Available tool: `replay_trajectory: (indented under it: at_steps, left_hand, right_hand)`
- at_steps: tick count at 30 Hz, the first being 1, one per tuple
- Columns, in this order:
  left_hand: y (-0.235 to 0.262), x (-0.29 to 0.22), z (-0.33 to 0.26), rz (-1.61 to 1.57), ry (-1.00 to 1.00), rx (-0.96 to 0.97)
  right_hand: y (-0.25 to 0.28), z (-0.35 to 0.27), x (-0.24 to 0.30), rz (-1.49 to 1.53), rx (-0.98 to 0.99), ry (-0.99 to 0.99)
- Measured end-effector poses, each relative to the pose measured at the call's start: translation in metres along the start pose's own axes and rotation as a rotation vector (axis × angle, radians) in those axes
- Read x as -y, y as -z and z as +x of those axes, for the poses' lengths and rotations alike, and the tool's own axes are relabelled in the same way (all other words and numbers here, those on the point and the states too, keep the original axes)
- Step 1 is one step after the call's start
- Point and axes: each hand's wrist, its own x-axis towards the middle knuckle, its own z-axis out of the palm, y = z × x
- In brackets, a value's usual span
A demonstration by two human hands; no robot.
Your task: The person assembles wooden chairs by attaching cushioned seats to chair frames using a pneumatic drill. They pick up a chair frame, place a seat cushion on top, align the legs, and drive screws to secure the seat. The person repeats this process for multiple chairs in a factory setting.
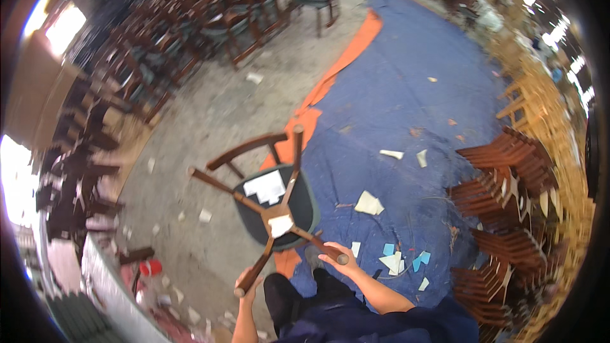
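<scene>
A wooden chair (309, 200) with a dark green seat hangs or rests in front of me, legs toward me and seat underside showing. Its curved brown backrest (249, 150) is at the far side. White paper (265, 186) and a smaller white piece (280, 225) lie on the underside, around the crossed leg braces. My left hand (249, 281) is closed round the near left leg, close to its end. Around the near right leg my right hand (343, 262) is closed. Whether the chair touches the floor I cannot tell.
Blue sheeting (406, 101) with an orange edge (343, 57) covers the floor to the right, strewn with paper scraps (369, 203). Stacked brown chair parts (502, 159) line the right side. Many chairs (222, 25) crowd the far left. A red container (150, 268) stands at lower left.
</scene>
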Motion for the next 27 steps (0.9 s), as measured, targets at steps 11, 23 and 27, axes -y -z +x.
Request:
replay_trajectory:
  at_steps: [11, 23, 27]
  left_hand:
    - [0.053, 0.027, 0.073, -0.513, 0.676, 0.400]
    - [-0.055, 0.164, 0.376, -0.354, 0.907, -0.098]
    - [-0.084, 0.252, 0.434, -0.773, 0.933, -0.057]
  right_hand:
    - [0.004, 0.058, -0.054, 0.528, 0.463, -0.715]
    - [-0.067, 0.344, -0.180, 0.132, -0.075, -0.810]
    - [-0.117, 0.431, -0.208, 0.472, 0.121, -0.901]
